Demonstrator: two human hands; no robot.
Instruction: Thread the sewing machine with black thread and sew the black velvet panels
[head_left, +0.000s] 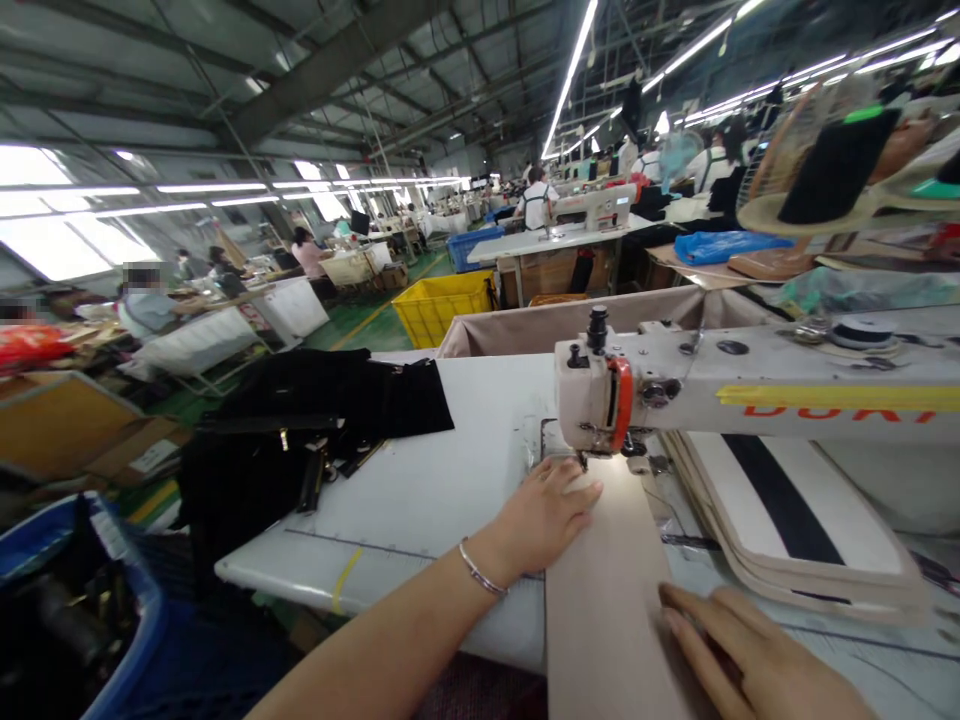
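A long beige fabric panel [600, 600] runs under the needle area of a white sewing machine [675, 375] with an orange guard. My left hand [551, 510], a bracelet at its wrist, lies on the panel's far end beside the presser foot. Its fingers are stretched out and press down on the material. Lower on the panel, my right hand [750, 640] has thumb and forefinger close together at the right edge, closed on it. Right of the panel, under the machine arm, lies a stack of beige and white pieces [870, 510] with a dark stripe.
Black fabric pieces [300, 410] with metal fittings hang over the table's left side. At lower left stands a blue basket [154, 610] of dark items. Beyond the table are a beige fabric-lined bin [517, 325] and a yellow crate [442, 305]. Co-workers sit at machines farther off.
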